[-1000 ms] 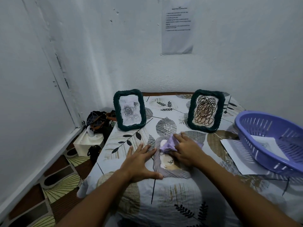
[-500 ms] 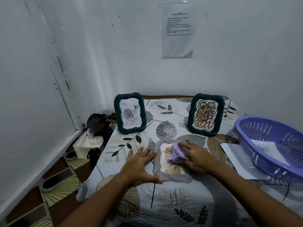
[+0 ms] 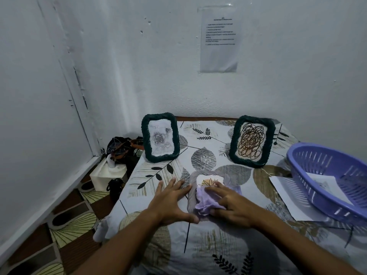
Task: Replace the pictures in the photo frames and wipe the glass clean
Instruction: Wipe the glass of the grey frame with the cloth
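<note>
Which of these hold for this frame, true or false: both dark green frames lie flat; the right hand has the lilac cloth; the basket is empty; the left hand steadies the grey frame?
1. Both dark green frames lie flat. False: the rose frame and scribble frame stand upright.
2. The right hand holds the lilac cloth. True.
3. The purple basket is empty. False: a paper sheet lies inside.
4. The left hand rests against the grey frame. True.
</note>
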The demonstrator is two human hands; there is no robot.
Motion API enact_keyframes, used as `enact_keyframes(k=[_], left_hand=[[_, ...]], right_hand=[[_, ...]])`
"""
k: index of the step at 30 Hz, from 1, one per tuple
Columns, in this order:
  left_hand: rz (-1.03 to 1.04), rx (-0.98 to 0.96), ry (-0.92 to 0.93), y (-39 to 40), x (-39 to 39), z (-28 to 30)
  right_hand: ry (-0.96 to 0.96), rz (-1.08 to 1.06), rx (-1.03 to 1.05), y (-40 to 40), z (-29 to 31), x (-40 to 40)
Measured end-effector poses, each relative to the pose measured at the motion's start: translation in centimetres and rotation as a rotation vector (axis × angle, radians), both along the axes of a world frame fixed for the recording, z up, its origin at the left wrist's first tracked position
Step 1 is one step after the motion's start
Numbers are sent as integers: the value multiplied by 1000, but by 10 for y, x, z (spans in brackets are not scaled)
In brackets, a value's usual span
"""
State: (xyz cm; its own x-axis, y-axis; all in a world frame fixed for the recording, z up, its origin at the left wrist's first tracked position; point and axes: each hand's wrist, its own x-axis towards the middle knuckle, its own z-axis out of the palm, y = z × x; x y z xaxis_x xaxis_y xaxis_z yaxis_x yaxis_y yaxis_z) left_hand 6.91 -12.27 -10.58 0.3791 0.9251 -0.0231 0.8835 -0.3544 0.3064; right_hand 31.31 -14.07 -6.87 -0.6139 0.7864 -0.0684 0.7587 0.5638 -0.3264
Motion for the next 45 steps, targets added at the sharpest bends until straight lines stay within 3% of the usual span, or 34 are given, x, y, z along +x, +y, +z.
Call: enact_keyframes(k=[3, 13, 23, 29, 36, 42, 45], left_hand=[[-2, 1, 4, -1, -1, 1], [-10, -13, 10, 1, -1, -1], [-14, -17, 38, -2, -1, 4], [-20, -16, 21, -1, -1, 3], [-18, -25, 29, -3, -1, 5], [-18, -16, 8, -1, -1, 4], [-20, -19, 24, -1, -1, 4]], right_hand=[[-83, -19, 26, 8, 2, -14], [-43, -76, -125, 8, 10, 19], [-225, -279, 34, 31, 10, 12], [-124, -45, -3, 5, 4, 13], [-278, -133, 76, 14, 16, 25], [-144, -5, 66, 5, 4, 9], [-190, -54, 88, 3, 7, 29]])
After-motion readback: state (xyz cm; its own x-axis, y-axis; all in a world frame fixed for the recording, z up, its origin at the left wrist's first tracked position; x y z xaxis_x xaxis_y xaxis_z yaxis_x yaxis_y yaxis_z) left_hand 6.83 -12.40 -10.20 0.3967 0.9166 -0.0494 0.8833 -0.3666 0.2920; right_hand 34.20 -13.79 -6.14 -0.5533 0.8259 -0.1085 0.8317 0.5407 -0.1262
